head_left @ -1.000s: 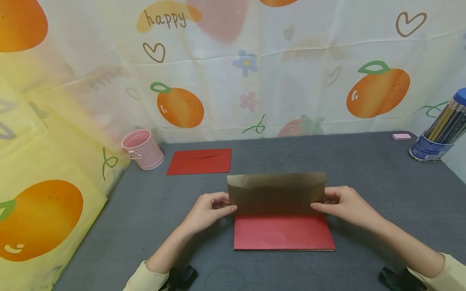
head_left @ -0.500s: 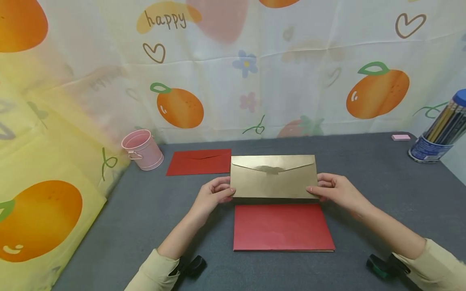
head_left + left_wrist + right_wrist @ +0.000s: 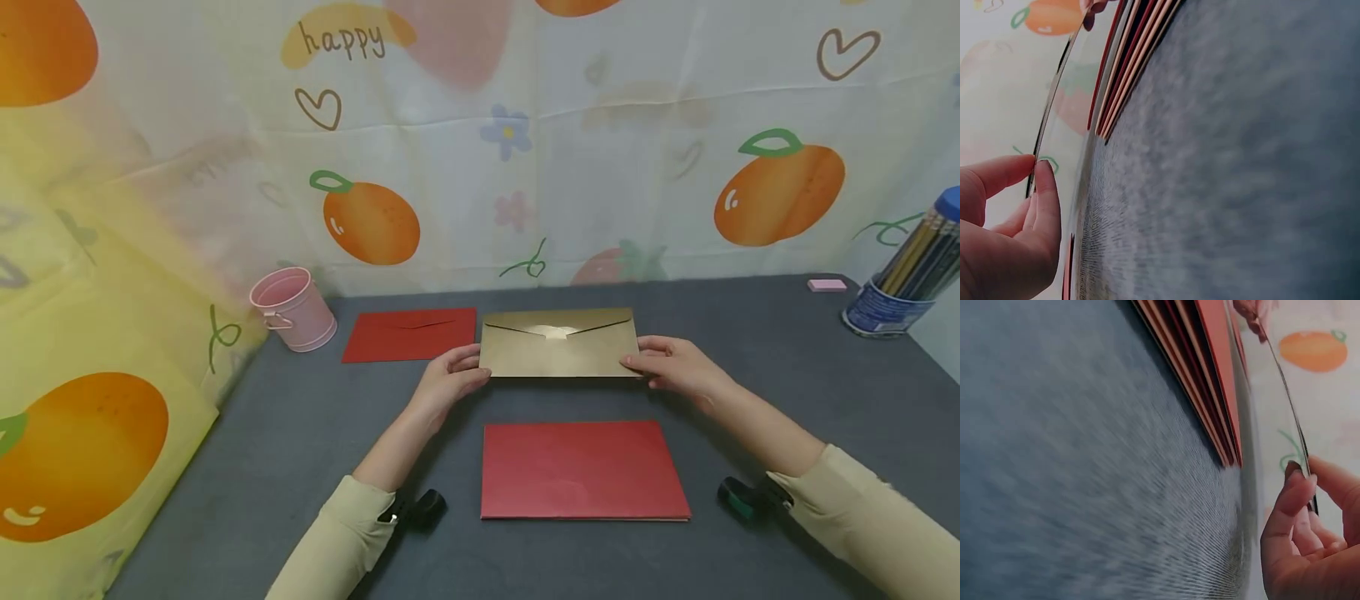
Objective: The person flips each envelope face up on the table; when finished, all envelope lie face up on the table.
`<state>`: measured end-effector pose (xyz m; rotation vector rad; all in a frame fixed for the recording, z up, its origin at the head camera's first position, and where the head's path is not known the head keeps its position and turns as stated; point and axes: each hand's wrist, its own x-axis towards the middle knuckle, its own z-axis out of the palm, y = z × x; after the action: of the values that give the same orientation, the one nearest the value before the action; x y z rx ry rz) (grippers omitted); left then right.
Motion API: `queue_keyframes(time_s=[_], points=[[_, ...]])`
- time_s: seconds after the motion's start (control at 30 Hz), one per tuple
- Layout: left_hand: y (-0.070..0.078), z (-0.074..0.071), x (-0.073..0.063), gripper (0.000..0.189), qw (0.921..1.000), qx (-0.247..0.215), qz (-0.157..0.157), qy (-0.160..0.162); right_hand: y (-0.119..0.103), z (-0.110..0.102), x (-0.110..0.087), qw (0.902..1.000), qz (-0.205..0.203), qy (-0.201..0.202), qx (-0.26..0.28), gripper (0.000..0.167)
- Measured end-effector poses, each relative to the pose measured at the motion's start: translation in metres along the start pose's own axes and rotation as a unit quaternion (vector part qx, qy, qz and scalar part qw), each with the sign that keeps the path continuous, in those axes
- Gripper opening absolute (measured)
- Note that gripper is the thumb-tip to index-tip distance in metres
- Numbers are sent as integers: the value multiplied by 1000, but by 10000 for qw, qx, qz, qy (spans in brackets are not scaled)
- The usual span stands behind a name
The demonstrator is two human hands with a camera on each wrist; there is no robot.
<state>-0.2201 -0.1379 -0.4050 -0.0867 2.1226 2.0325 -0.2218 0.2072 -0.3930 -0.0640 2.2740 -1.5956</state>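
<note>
A gold envelope point(image 3: 555, 350), flap side up, is held above the table between both hands. My left hand point(image 3: 442, 385) pinches its left end between thumb and fingers, and my right hand point(image 3: 681, 372) pinches the right end. In both wrist views the gold envelope point(image 3: 1054, 94) shows edge-on, raised off the surface. Nearer to me lies a stack of envelopes point(image 3: 585, 471) with a red one on top; red and gold edges alternate in the stack's side point(image 3: 1194, 381). Farther back on the left, a single red envelope point(image 3: 411, 333) lies flat, flap side up.
A pink bucket point(image 3: 294, 308) stands at the back left. A holder of pencils point(image 3: 903, 279) and a small pink eraser point(image 3: 827, 285) are at the back right. The dark grey table point(image 3: 285, 467) meets a fruit-print cloth point(image 3: 637, 183) behind.
Both hands have lifted the gold envelope off the stack and carried it away from me. It has tipped from near upright to flatter, flap side now showing. The red top envelope is uncovered.
</note>
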Motion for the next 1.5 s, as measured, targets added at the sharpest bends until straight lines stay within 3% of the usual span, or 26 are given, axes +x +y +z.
queue_keyframes(time_s=[0.33, 0.57, 0.77, 1.0, 1.33, 1.5], points=[[-1, 2, 20, 44, 9994, 132, 109, 301, -2, -7, 25, 9998, 63, -30, -170, 82], [-2, 3, 27, 44, 9990, -67, 35, 437, -6, -4, 36, 9999, 18, 14, -164, 77], [0, 6, 26, 44, 9987, -304, 21, 404, -7, -3, 42, 9997, -9, 194, 137, 71], [1, 9, 20, 47, 9985, -403, 86, 362, -4, -3, 39, 9995, -154, 79, 259, 68], [3, 15, 16, 51, 9988, 113, -3, 472, -8, -3, 30, 9994, -196, -102, 259, 64], [3, 15, 15, 52, 9983, 457, -14, 353, -9, -4, 26, 9986, -300, -284, 344, 62]])
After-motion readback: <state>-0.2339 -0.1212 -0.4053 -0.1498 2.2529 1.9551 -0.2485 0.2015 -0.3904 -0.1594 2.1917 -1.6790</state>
